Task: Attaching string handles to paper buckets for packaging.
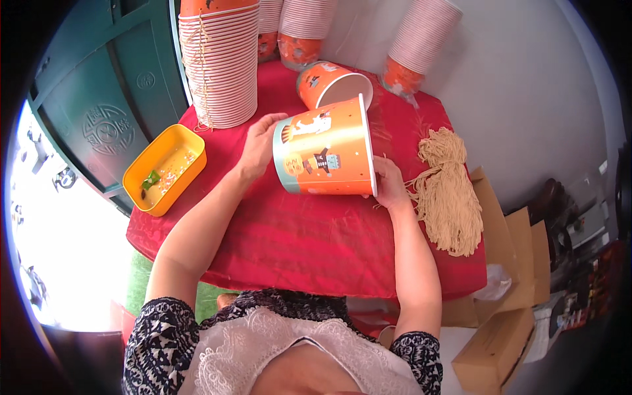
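An orange paper bucket (326,146) with cartoon figures and a pale teal band lies on its side in the air over the table, its white-rimmed mouth facing right. At its base my left hand (259,150) is closed around the far edge, fingertips partly hidden behind it. My right hand (390,184) grips the rim at the mouth; some of its fingers are out of sight inside. Thin strands of string show beside that hand. Just behind, a second orange bucket (319,80) rests tipped over on the cloth.
A red cloth covers the table (289,243). At the back left stands a tall stack of nested buckets (219,72), with more stacks (421,43) behind. A yellow plastic tub (164,170) with small bits sits left; a bundle of beige string (451,197) right. Cardboard boxes (497,342) stand below right.
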A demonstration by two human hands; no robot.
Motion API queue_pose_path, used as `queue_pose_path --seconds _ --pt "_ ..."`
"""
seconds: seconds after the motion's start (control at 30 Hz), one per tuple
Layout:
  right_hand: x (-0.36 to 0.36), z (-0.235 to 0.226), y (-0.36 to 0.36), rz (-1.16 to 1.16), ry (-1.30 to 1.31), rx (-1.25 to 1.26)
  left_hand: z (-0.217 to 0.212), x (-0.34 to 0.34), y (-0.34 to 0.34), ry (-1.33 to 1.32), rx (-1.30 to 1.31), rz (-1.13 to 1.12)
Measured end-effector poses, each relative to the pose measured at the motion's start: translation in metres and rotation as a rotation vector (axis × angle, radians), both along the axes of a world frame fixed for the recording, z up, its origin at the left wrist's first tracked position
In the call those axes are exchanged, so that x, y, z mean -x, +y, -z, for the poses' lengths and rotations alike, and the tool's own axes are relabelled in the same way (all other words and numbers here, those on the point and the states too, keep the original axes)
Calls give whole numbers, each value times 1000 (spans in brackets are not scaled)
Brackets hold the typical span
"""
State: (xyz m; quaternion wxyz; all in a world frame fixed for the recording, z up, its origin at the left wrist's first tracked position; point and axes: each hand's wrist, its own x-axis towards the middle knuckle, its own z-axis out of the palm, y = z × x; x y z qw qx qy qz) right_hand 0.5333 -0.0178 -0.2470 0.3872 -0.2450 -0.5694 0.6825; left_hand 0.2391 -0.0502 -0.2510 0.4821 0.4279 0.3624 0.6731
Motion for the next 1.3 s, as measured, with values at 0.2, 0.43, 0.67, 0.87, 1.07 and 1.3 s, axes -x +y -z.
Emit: queue_pose_path --seconds 0.2,0.43,0.67,0.87,1.07,1.3 --pt "-12 0 4 -106 -5 64 -44 9 -16 207 -279 -59" --pt "-6 -20 -20 86 -65 113 -92 -21 -53 468 -363 209" --pt "-2 -25 -27 -47 -117 70 -112 -46 -65 464 -373 463" --pt "3 -15 -21 -70 -134 85 -115 -54 -64 494 -363 554" --pt "4 0 -10 -88 -104 17 -122 -59 -77 589 -334 518" --pt "6 -9 -10 177 -40 -161 -133 -56 -93 979 -649 186"
